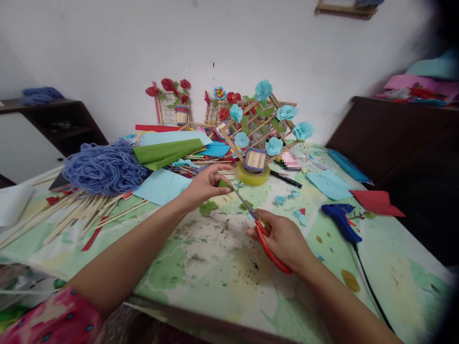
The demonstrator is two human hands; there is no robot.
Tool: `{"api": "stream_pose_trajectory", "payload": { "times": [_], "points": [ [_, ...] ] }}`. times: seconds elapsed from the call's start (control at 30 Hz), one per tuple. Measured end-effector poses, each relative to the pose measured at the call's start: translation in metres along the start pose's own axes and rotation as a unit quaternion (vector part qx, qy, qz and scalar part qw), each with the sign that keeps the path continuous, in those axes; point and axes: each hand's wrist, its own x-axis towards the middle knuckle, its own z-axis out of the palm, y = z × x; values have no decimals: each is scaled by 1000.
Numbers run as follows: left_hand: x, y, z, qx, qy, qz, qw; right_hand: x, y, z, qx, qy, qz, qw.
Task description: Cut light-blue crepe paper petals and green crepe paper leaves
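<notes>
My left hand (206, 185) pinches a small piece of green paper (224, 184) between thumb and fingers above the middle of the table. In my right hand (283, 236) are red-handled scissors (267, 243), their blades pointing up and left, with the tips at the green piece. Below my left hand lie green paper scraps (208, 207). Just beyond the hands, a stick lattice with light blue paper flowers (263, 90) leans above a roll of yellow tape (253, 176). A small stick-covered pot (255, 160) is at the lattice's base.
Blue yarn (103, 167), wooden sticks (71, 210) and folded green paper (168, 152) lie on the left. To the right are a blue glue gun (342, 222) with its cord, red paper (376, 202) and light blue paper (329, 184). A black marker (286, 179) lies near the tape.
</notes>
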Motion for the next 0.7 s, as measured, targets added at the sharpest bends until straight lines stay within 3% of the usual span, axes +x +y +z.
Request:
{"api": "stream_pose_trajectory", "payload": {
  "times": [0.7],
  "points": [
    [1,-3,-2,-11,-3,-18,1000,1,-1,0,-15,11,20,1000]
  ]
}}
